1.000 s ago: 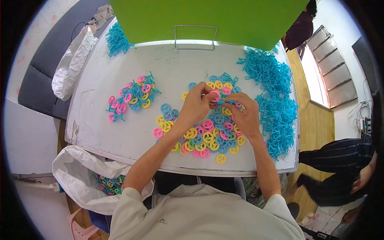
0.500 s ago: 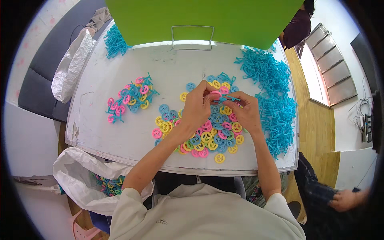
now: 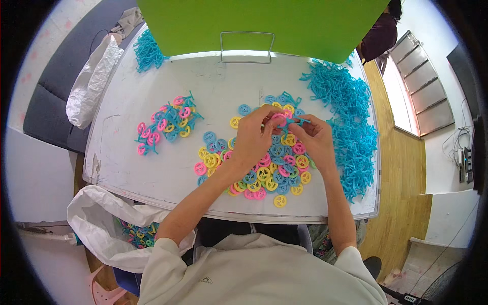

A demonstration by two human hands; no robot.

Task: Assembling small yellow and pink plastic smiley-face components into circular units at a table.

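Over a pile of small plastic wheels (image 3: 263, 174) in blue, yellow, pink and green, both hands meet. A pink wheel (image 3: 279, 119) is pinched between the fingers of my left hand (image 3: 254, 133). Closed on a teal plastic stem (image 3: 302, 121), my right hand (image 3: 316, 141) brings it against the wheel. The fingers partly hide where the two parts touch. Left of the pile lies a smaller heap of wheels with teal stems on them (image 3: 161, 124).
Many loose teal stems (image 3: 356, 137) cover the table's right side; another bunch (image 3: 147, 52) lies at the far left corner. A green panel (image 3: 264, 20) with a wire handle stands at the back. A white sack (image 3: 91, 213) of assembled pieces sits below the table's front left edge.
The pink wheel has turned to show more of its face, and the right fingers have shifted on the stem. Another person's leg and hand have left the lower right.
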